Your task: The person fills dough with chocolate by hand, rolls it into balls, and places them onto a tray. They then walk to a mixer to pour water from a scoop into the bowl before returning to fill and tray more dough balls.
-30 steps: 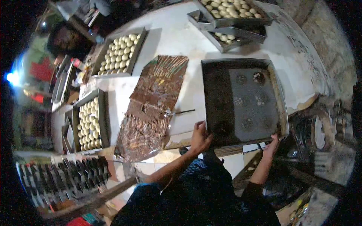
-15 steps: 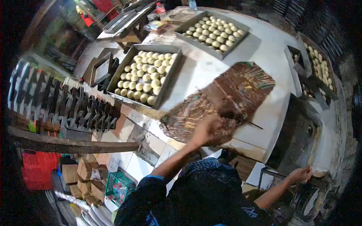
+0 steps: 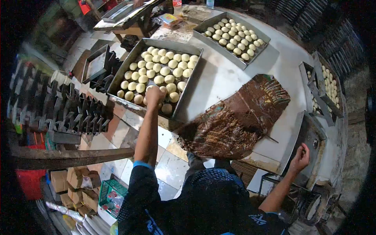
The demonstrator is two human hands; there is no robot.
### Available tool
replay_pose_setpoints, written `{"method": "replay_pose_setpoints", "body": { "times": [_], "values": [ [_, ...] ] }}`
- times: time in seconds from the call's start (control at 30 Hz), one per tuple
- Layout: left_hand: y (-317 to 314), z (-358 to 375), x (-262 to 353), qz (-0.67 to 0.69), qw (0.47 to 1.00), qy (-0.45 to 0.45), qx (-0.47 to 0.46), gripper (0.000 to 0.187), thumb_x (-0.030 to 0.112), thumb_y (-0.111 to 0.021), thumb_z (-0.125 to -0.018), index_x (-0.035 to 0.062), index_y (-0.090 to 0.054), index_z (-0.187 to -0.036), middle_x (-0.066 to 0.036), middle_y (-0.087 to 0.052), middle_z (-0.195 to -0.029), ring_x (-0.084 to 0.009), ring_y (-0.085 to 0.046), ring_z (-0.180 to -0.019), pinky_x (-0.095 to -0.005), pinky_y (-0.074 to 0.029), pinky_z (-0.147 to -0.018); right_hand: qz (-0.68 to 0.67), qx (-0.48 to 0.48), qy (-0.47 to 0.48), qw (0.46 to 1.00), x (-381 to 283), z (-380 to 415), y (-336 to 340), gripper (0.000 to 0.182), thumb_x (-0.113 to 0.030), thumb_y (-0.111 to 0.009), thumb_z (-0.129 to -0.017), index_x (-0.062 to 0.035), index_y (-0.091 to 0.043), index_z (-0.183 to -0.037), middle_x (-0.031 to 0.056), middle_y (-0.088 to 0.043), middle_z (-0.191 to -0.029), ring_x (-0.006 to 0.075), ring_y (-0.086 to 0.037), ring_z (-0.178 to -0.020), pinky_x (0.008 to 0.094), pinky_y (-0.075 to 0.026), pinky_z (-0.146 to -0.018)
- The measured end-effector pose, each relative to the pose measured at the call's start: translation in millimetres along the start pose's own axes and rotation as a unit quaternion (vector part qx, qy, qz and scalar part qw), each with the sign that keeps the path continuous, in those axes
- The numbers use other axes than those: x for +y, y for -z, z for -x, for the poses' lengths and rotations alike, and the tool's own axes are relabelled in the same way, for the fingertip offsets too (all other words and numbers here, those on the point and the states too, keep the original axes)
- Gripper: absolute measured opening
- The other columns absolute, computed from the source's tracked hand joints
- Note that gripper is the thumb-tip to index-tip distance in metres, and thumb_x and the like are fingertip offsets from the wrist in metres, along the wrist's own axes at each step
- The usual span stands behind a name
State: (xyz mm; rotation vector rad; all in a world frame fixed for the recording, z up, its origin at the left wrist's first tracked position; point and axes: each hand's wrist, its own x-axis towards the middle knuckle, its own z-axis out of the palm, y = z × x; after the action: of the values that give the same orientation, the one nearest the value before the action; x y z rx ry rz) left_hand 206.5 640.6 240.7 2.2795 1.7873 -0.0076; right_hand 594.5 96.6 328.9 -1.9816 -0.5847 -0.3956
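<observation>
My left hand [image 3: 155, 96] is down in the near metal tray [image 3: 196, 70], among rows of pale round dough balls [image 3: 165, 71]. Its fingers are closed, and what they hold, if anything, is hidden beneath the hand. To the right lies a sheet smeared with a brown, crumbly paste [image 3: 235, 117] on the white table, with a thin stick [image 3: 271, 139] jutting from its edge. My right hand [image 3: 300, 157] hangs over the near edge of an empty dark tray [image 3: 303, 137], fingers loosely curled and apart, with nothing visible in them.
A second tray of dough balls [image 3: 264, 43] sits at the table's far side, and more filled trays [image 3: 327, 92] overlap at the right. Stacked metal tins [image 3: 58, 102] and a wooden beam [image 3: 74, 156] stand left. A green crate [image 3: 111, 197] is on the floor.
My left hand has moved from the brown paste leftward into the near tray. My right hand has come up and inward from the far right edge. The view has shifted slightly.
</observation>
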Motion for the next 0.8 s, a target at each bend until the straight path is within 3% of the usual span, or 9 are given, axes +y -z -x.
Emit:
{"method": "replay_pose_setpoints", "body": {
  "times": [0.13, 0.27, 0.3, 0.33, 0.37, 0.43, 0.6, 0.73, 0.8],
  "values": [
    [29.0, 103.1, 77.7, 0.286, 0.908, -0.129, 0.278, 0.026, 0.012, -0.065, -0.075, 0.0000, -0.050, -0.093, -0.018, -0.061, -0.079, -0.0373, -0.059, -0.073, -0.0432, -0.046, -0.062, -0.067, -0.103, -0.058, 0.991, -19.2, 1.7, -30.3, 0.025, -0.021, -0.058, -0.091, 0.0013, -0.063, -0.101, 0.0063, -0.063, -0.093, 0.0129, -0.058, -0.084, 0.0279, -0.048, -0.076],
    [42.6, 225.7, 198.9, 0.480, 0.851, -0.185, 0.103, 0.064, -0.004, -0.065, -0.074, 0.0066, -0.036, -0.131, -0.021, -0.063, -0.097, -0.0320, -0.064, -0.084, -0.0379, -0.052, -0.069, -0.221, -0.363, -0.038, 0.904, -59.7, 19.7, -96.5, 0.038, -0.031, -0.050, -0.095, 0.0010, -0.063, -0.111, 0.0111, -0.067, -0.096, 0.0135, -0.061, -0.083, 0.0292, -0.049, -0.075],
    [39.2, 246.3, 217.1, 0.398, 0.872, -0.271, 0.085, 0.077, -0.008, -0.063, -0.071, 0.0064, -0.029, -0.139, -0.023, -0.060, -0.111, -0.0357, -0.061, -0.098, -0.0408, -0.051, -0.079, -0.285, -0.441, -0.149, 0.838, -74.3, 24.6, -109.9, 0.041, -0.032, -0.047, -0.096, 0.0005, -0.059, -0.118, 0.0097, -0.066, -0.097, 0.0141, -0.061, -0.082, 0.0296, -0.049, -0.075],
    [37.1, 259.8, 243.7, 0.416, 0.853, -0.309, 0.069, 0.086, -0.011, -0.061, -0.068, 0.0073, -0.023, -0.143, -0.024, -0.054, -0.122, -0.0387, -0.055, -0.111, -0.0423, -0.046, -0.092, -0.266, -0.497, -0.072, 0.822, -51.1, 34.1, -129.6, 0.042, -0.031, -0.047, -0.097, 0.0025, -0.056, -0.121, 0.0089, -0.065, -0.097, 0.0143, -0.061, -0.082, 0.0296, -0.049, -0.075],
    [28.9, 267.7, 257.8, 0.445, 0.843, -0.293, -0.074, 0.093, -0.010, -0.063, -0.065, 0.0081, -0.020, -0.145, -0.025, -0.049, -0.128, -0.0382, -0.049, -0.119, -0.0407, -0.041, -0.099, -0.315, -0.546, -0.231, 0.741, -83.3, 22.3, -126.0, 0.041, -0.026, -0.050, -0.096, 0.0051, -0.054, -0.122, 0.0089, -0.064, -0.097, 0.0136, -0.060, -0.082, 0.0299, -0.049, -0.077],
    [41.3, 276.2, 280.6, 0.394, 0.847, -0.355, -0.041, 0.093, 0.006, -0.072, -0.066, 0.0026, -0.022, -0.144, -0.025, -0.048, -0.130, -0.0371, -0.047, -0.121, -0.0405, -0.040, -0.100, -0.397, -0.497, -0.146, 0.757, -84.0, 9.7, -132.0, 0.041, -0.022, -0.062, -0.090, 0.0034, -0.055, -0.121, 0.0105, -0.063, -0.103, 0.0151, -0.061, -0.089, 0.0299, -0.051, -0.079],
    [48.6, 303.0, 290.9, 0.594, 0.780, -0.171, -0.095, 0.060, 0.021, -0.071, -0.082, -0.0061, -0.047, -0.129, -0.017, -0.053, -0.119, -0.0235, -0.055, -0.110, -0.0355, -0.046, -0.091, -0.358, -0.453, 0.210, 0.789, -93.9, -18.0, -111.1, 0.053, -0.019, -0.071, -0.077, -0.0045, -0.055, -0.125, 0.0208, -0.050, -0.129, 0.0320, -0.055, -0.112, 0.0387, -0.044, -0.095],
    [43.1, 325.1, 306.7, 0.679, 0.721, -0.130, -0.035, 0.033, 0.009, -0.060, -0.089, -0.0034, -0.057, -0.120, -0.008, -0.055, -0.099, -0.0168, -0.057, -0.092, -0.0286, -0.048, -0.079, -0.345, -0.357, 0.225, 0.838, -107.4, -13.8, -74.3, 0.052, -0.022, -0.066, -0.082, -0.0036, -0.051, -0.129, 0.0189, -0.051, -0.129, 0.0320, -0.053, -0.115, 0.0378, -0.040, -0.099],
    [34.8, 341.9, 305.2, 0.554, 0.782, -0.271, 0.086, 0.030, 0.005, -0.057, -0.088, -0.0044, -0.059, -0.117, -0.010, -0.055, -0.092, -0.0167, -0.057, -0.084, -0.0286, -0.047, -0.070, -0.449, -0.369, 0.044, 0.813, -108.4, -6.2, -63.4, 0.038, -0.019, -0.058, -0.089, -0.0011, -0.054, -0.123, 0.0174, -0.057, -0.120, 0.0277, -0.057, -0.111, 0.0354, -0.042, -0.095]
  ]
}}
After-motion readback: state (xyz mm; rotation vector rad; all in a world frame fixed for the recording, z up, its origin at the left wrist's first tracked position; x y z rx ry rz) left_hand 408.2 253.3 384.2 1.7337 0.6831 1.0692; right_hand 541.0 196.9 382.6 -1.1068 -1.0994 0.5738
